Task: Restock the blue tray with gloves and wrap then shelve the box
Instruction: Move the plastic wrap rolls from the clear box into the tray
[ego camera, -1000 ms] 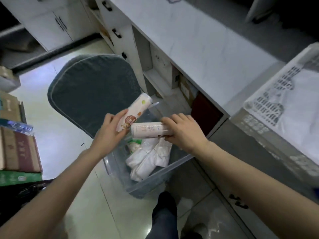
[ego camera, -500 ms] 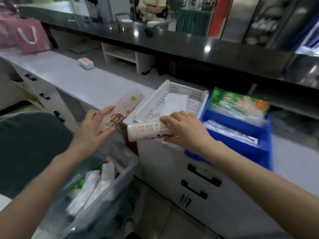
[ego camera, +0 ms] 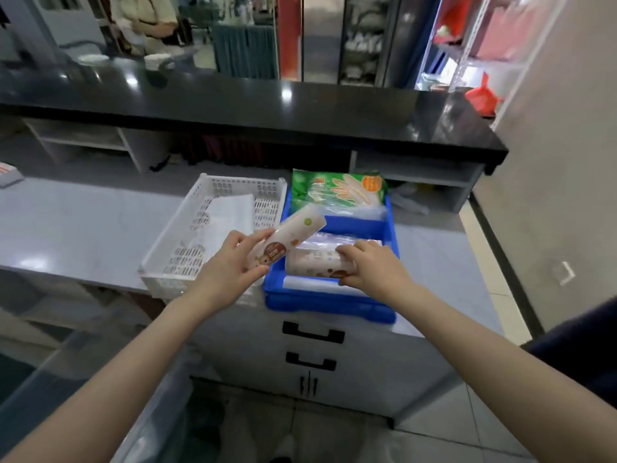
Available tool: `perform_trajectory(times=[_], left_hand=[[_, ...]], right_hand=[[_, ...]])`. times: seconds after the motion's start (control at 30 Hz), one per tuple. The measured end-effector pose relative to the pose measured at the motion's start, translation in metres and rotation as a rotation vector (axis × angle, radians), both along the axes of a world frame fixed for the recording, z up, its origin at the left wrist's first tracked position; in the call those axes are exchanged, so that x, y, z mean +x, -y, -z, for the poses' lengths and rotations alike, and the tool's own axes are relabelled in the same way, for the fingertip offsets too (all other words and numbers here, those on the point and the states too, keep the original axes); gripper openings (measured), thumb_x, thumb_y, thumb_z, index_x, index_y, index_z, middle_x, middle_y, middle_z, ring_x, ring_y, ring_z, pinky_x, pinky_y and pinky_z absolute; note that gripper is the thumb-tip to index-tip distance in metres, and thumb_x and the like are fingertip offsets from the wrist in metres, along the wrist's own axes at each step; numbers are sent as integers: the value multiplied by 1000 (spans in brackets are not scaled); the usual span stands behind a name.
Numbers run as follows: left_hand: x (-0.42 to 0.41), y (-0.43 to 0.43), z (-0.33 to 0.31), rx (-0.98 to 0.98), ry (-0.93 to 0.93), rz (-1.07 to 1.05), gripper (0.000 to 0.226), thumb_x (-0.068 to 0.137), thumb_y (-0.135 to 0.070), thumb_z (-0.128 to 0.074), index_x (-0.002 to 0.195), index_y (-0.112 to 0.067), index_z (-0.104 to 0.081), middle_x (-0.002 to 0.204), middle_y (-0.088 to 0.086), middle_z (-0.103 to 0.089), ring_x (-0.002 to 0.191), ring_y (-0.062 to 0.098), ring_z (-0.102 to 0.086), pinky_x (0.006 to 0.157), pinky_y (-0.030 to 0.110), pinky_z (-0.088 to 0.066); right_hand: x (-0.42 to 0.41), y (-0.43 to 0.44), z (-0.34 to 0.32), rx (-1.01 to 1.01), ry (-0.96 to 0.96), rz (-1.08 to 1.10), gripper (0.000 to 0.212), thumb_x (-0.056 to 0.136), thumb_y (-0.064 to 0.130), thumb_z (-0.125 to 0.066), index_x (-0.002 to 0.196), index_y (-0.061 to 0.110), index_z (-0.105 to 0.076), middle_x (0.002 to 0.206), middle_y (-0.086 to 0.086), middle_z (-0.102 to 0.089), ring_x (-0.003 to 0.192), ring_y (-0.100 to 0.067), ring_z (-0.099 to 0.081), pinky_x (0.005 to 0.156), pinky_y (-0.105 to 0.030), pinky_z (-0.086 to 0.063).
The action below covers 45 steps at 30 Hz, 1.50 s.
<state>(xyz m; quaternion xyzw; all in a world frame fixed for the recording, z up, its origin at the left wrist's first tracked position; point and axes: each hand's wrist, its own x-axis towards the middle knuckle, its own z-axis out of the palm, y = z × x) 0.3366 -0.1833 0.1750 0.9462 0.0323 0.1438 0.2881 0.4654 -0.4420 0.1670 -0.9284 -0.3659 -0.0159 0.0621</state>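
Observation:
A blue tray (ego camera: pixel 329 300) sits at the front edge of the grey counter. Its far compartment holds a green pack of gloves (ego camera: pixel 337 190); clear plastic packs lie in the near one. My right hand (ego camera: pixel 374 269) grips a white printed roll of wrap (ego camera: pixel 314 264) lying crosswise inside the tray's near compartment. My left hand (ego camera: pixel 233 262) holds a second white roll (ego camera: pixel 293 233) tilted up over the tray's left rim. A clear plastic storage box (ego camera: pixel 100 379) stands on the floor at the lower left, partly out of frame.
A white perforated basket (ego camera: pixel 173 248) with a folded sheet stands to the left of the blue tray. The grey counter (ego camera: pixel 83 222) has drawers with black handles (ego camera: pixel 312 332) below. A black raised counter (ego camera: pixel 267 108) runs behind, with open cubbies under it. A wall is on the right.
My view swung up from the floor box to the counter. Both hands carried the rolls rightward; the right one now has its roll down inside the blue tray, the left roll is over the tray's rim.

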Motion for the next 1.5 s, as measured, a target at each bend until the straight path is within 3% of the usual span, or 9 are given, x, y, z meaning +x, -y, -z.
perform_trajectory(times=[0.3, 0.53, 0.73, 0.9, 1.0, 1.2, 1.4, 1.5], left_hand=[[40, -11, 16, 34, -72, 77, 63, 84, -35, -61, 131, -61, -27, 107, -15, -38, 73, 3, -57, 70, 34, -51], [62, -27, 26, 72, -109, 155, 65, 85, -40, -60, 134, -61, -23, 111, -13, -38, 76, 5, -56, 62, 26, -48], [72, -32, 31, 81, -115, 178, 65, 85, -39, -60, 134, -61, -23, 110, -15, -38, 76, 2, -55, 62, 26, -49], [74, -43, 31, 99, -132, 159, 64, 85, -39, -60, 134, -60, -24, 113, -15, -39, 76, 2, -55, 64, 25, -48], [74, -46, 31, 110, -138, 157, 65, 85, -39, -61, 134, -60, -24, 113, -16, -39, 75, 3, -55, 63, 25, -49], [75, -48, 33, 117, -152, 156, 64, 86, -40, -60, 134, -60, -23, 115, -14, -39, 78, 5, -56, 66, 31, -53], [80, -44, 31, 130, -165, 178, 64, 86, -41, -60, 135, -58, -22, 114, -16, -36, 80, 6, -55, 60, 19, -47], [85, -33, 30, 127, -176, 199, 63, 86, -41, -60, 135, -57, -23, 114, -15, -36, 84, 7, -54, 60, 15, -42]], right_hand=[[22, -21, 28, -48, -81, 59, 57, 82, 45, -64, 133, 27, -45, 122, -4, -53, 113, -26, -49, 89, -39, -40], [28, -31, 32, 18, -114, 42, 39, 94, 38, -52, 130, 24, -54, 120, -3, -57, 110, -25, -51, 89, -40, -45], [15, -58, 31, -33, -187, -167, 43, 90, 35, -56, 133, 28, -51, 120, -3, -55, 106, -25, -49, 85, -41, -45], [9, -93, 29, -173, -161, -365, 51, 91, 38, -54, 140, 31, -41, 134, -2, -45, 118, -23, -40, 91, -39, -40], [10, -99, 30, -218, -124, -434, 47, 92, 39, -53, 137, 29, -46, 137, -3, -43, 122, -23, -38, 93, -38, -37], [11, -92, 31, -204, -127, -448, 36, 92, 38, -53, 127, 28, -53, 138, -2, -41, 120, -22, -39, 90, -37, -38], [9, -58, 18, -25, -145, -298, 31, 95, 42, -46, 124, 31, -46, 129, -1, -46, 106, -22, -49, 85, -36, -44], [6, -39, 1, 75, -141, -235, 33, 91, 46, -51, 121, 35, -41, 127, 1, -47, 101, -20, -53, 79, -34, -48]])
